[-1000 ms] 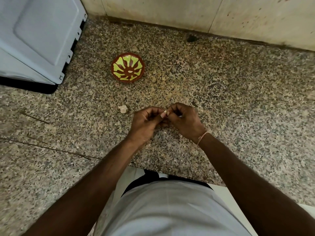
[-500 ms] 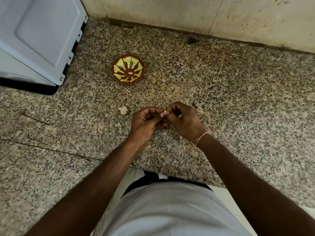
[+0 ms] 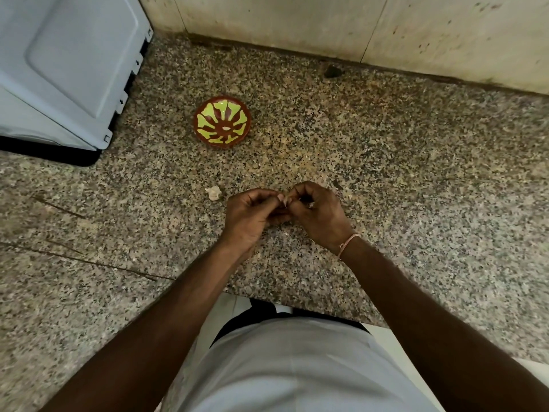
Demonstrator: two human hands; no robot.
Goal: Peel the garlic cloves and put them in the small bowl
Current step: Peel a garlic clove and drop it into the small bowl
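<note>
**Both hands working a garlic clove above the counter**

The speckled granite counter (image 3: 416, 188) fills the view and meets a pale wall (image 3: 297, 22) at the far edge. A light grey appliance (image 3: 65, 63) sits at the far left corner. Your white shirt (image 3: 285, 367) occupies the near edge.

Your left hand (image 3: 252, 217) and right hand (image 3: 319, 214) meet at the centre, fingers curled and fingertips touching, pinching a garlic clove (image 3: 284, 201), of which only a pale sliver shows. A thin pink thread (image 3: 347, 243) circles your right wrist.

The small bowl (image 3: 222, 122), brown with a yellow-green pattern, stands well beyond the hands, and a small pale piece lies at its centre. A garlic piece (image 3: 214, 193) lies on the counter just left of your left hand.
</note>
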